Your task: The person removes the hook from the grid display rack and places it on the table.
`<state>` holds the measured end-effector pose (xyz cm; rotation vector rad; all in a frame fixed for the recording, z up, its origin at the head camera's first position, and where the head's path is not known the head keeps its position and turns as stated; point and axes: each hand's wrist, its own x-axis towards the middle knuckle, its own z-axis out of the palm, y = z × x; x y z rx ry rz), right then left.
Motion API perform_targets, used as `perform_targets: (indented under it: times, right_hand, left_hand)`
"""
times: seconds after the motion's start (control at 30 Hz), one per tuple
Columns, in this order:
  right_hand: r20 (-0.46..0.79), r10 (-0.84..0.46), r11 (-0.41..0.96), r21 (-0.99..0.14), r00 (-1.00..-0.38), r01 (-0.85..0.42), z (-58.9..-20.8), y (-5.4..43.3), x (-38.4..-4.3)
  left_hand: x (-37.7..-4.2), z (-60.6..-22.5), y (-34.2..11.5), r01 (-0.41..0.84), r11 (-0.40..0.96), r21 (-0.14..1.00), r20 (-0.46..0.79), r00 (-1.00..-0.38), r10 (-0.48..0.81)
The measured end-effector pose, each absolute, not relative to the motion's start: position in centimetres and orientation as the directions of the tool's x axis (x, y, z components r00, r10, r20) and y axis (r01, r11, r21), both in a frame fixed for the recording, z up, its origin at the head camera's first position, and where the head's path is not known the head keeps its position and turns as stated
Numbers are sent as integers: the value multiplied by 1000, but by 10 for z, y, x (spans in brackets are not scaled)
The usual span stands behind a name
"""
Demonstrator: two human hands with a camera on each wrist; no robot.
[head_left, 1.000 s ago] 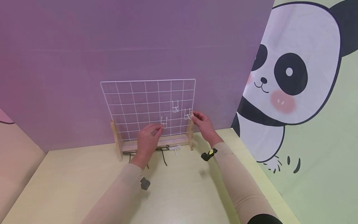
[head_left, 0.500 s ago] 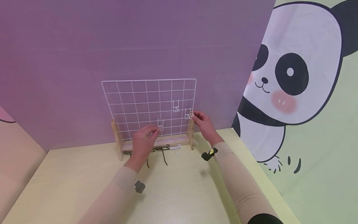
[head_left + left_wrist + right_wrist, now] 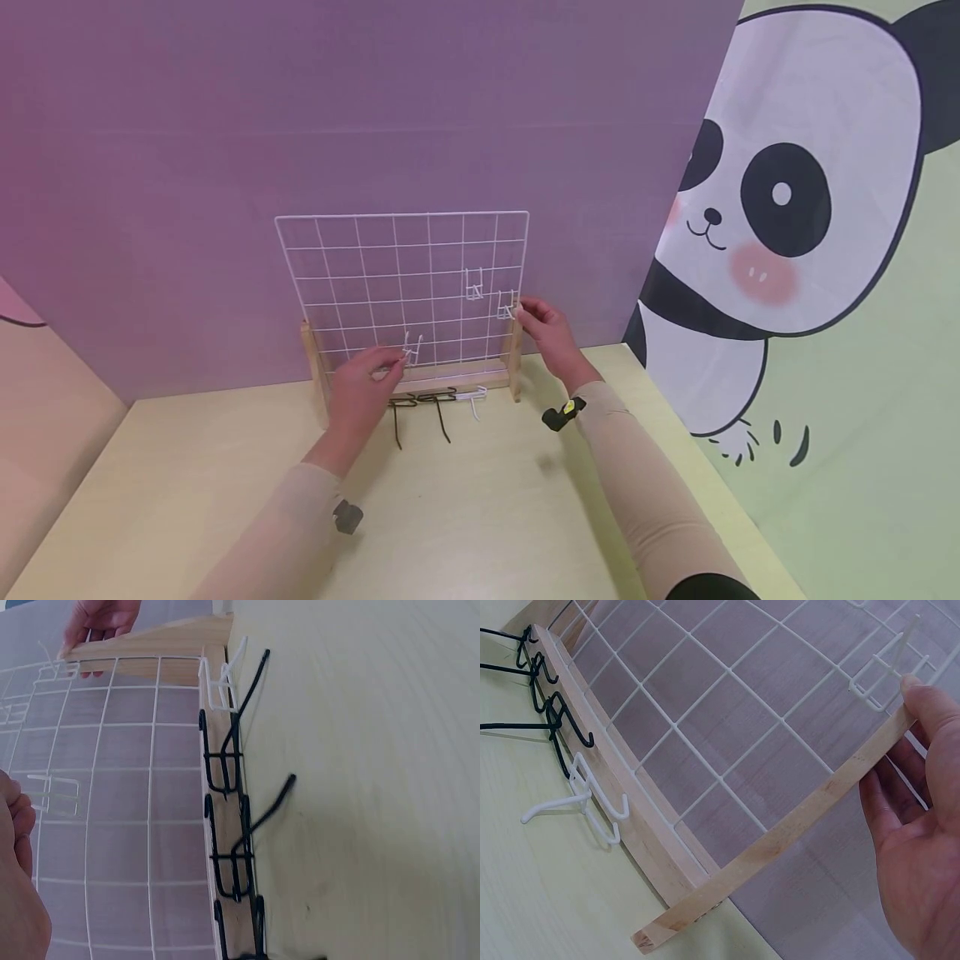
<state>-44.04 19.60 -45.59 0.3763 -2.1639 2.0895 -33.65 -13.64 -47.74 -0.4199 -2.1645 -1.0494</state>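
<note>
A white wire grid panel (image 3: pixel 405 214) stands upright in a wooden stand (image 3: pixel 450 381) on the table. My left hand (image 3: pixel 362 390) pinches a white wire hook (image 3: pixel 412 353) in front of the lower middle of the grid; its prongs point up. My right hand (image 3: pixel 551 337) grips the top of the stand's right post (image 3: pixel 780 827), thumb on the near side, fingers behind. Two more white hooks hang on the grid, an upper hook (image 3: pixel 474 292) and a lower hook (image 3: pixel 506 312) close by my right thumb.
Along the stand's foot lie several black hooks (image 3: pixel 437 397) and one white hook (image 3: pixel 577 799), their arms pointing toward me over the pale table (image 3: pixel 465 517). A purple wall (image 3: pixel 375 100) rises right behind the grid. A panda picture (image 3: pixel 810 183) covers the wall at right.
My left hand has moved left and slightly down along the grid, carrying the white hook. The right hand stays on the post.
</note>
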Motion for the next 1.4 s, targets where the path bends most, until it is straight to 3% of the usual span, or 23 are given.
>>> perform_targets:
  times: [0.3,0.77,1.4]
  right_hand:
    - [257,-93,9,-966,-962,-259,-455,196,-441]
    - [251,-87,-12,-968,-964,-251,-457,195,-446]
    - [255,-98,-13,-967,-962,-255,-457,196,-442]
  left_hand:
    - [-326,-482,-152,529,632,567,681,-732,2]
    - [-319,-494,-172,560,692,456,740,-670,56]
    - [-305,-510,-202,538,747,391,689,-709,150]
